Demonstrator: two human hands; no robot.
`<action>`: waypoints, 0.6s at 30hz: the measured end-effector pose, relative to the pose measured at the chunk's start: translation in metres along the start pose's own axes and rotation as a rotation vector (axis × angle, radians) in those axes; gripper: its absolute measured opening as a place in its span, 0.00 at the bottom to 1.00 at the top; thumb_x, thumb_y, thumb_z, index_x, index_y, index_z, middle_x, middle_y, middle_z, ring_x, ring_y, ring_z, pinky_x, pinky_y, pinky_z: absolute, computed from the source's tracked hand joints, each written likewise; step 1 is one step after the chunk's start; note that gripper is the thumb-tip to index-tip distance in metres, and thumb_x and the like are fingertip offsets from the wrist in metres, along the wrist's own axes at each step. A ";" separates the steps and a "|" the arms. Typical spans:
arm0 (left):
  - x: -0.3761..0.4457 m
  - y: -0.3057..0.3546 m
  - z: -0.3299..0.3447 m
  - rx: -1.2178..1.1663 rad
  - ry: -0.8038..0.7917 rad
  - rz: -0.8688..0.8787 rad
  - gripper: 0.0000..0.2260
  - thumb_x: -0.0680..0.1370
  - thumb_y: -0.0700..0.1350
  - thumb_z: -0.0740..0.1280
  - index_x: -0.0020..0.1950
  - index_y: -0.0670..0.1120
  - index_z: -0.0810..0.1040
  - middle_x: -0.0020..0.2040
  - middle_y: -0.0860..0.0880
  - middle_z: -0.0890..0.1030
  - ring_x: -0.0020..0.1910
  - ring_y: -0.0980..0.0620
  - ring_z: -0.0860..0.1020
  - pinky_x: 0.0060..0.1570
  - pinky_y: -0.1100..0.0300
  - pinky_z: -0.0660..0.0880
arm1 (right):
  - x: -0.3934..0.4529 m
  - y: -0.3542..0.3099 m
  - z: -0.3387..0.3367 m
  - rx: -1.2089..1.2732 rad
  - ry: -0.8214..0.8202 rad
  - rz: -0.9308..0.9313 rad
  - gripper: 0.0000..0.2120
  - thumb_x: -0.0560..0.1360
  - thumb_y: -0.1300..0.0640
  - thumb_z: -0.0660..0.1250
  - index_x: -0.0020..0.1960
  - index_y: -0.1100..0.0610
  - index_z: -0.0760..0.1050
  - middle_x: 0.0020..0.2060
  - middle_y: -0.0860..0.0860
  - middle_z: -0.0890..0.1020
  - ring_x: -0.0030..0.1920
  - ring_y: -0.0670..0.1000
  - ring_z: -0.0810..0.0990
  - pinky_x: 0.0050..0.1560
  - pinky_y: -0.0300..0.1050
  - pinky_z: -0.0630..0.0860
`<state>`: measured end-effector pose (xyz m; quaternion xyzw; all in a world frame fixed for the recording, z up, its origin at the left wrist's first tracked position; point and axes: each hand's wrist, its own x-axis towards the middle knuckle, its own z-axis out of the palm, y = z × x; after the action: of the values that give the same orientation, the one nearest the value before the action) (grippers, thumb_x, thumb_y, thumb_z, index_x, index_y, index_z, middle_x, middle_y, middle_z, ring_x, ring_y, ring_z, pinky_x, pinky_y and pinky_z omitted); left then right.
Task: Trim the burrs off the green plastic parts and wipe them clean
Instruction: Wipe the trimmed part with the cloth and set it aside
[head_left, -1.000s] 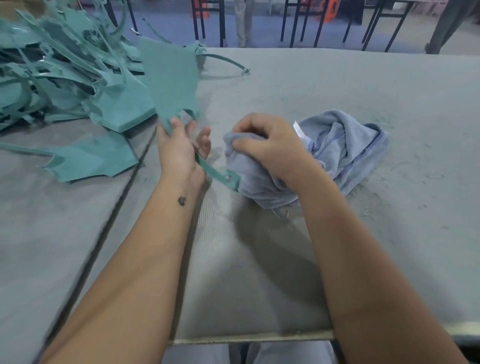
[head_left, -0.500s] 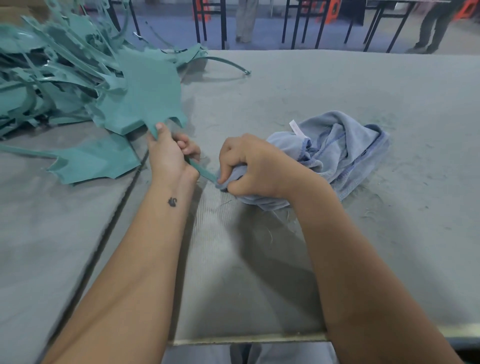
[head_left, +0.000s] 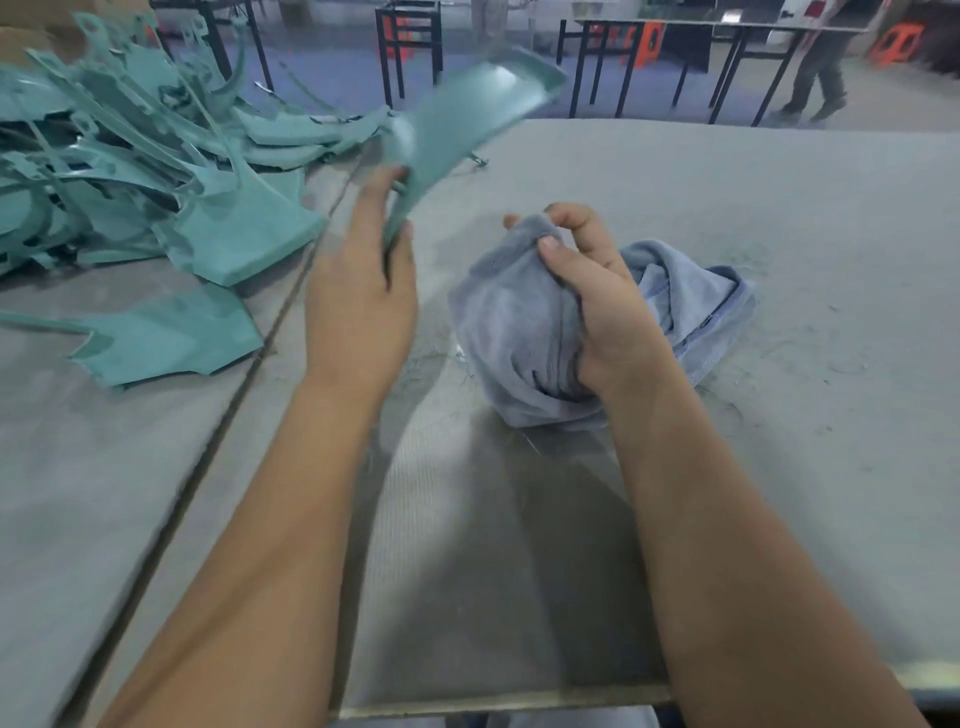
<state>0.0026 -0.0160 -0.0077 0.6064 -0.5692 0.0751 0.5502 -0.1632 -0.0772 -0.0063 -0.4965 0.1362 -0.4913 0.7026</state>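
My left hand (head_left: 363, 291) grips the narrow stem of a green plastic part (head_left: 467, 111), whose broad blade is raised above the table and blurred by motion. My right hand (head_left: 592, 291) is closed on a bunched blue-grey cloth (head_left: 519, 332) that rests on the grey table, to the right of the left hand. The part and the cloth are apart. A heap of green plastic parts (head_left: 130, 171) lies at the far left, and one flat green part (head_left: 171, 338) lies alone in front of it.
The grey padded table (head_left: 779, 234) has a dark seam (head_left: 218, 431) running diagonally on the left and a front edge near my body. Fine shavings dust the surface around the cloth. Black table frames, orange stools and a walking person's legs (head_left: 815, 67) stand beyond.
The stem has come out of the cloth. My left hand has swung the green part up and away toward the far side, and my right hand has lifted its grip on the bunched cloth.
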 end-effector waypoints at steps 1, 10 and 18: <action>-0.003 0.005 0.004 0.090 -0.065 0.040 0.18 0.82 0.45 0.57 0.72 0.54 0.67 0.38 0.47 0.76 0.32 0.45 0.73 0.35 0.52 0.72 | 0.000 0.000 -0.001 0.040 -0.001 -0.015 0.06 0.78 0.64 0.60 0.49 0.54 0.71 0.50 0.57 0.78 0.48 0.55 0.78 0.54 0.49 0.75; -0.012 0.019 0.016 -0.400 -0.312 -0.296 0.11 0.82 0.55 0.54 0.43 0.60 0.73 0.27 0.58 0.69 0.28 0.60 0.66 0.32 0.64 0.65 | 0.004 0.001 -0.005 0.079 0.202 -0.091 0.04 0.80 0.62 0.59 0.50 0.54 0.70 0.41 0.54 0.80 0.41 0.54 0.79 0.45 0.47 0.79; 0.000 0.010 0.000 -0.444 -0.353 -0.425 0.03 0.81 0.42 0.64 0.51 0.50 0.74 0.31 0.53 0.78 0.25 0.56 0.74 0.29 0.63 0.71 | 0.003 -0.005 -0.002 -0.512 0.635 -0.223 0.07 0.80 0.58 0.62 0.46 0.47 0.70 0.24 0.33 0.74 0.27 0.35 0.73 0.30 0.28 0.69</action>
<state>-0.0049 -0.0140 -0.0020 0.5805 -0.5190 -0.2725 0.5652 -0.1656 -0.0809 -0.0025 -0.4906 0.4090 -0.6432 0.4223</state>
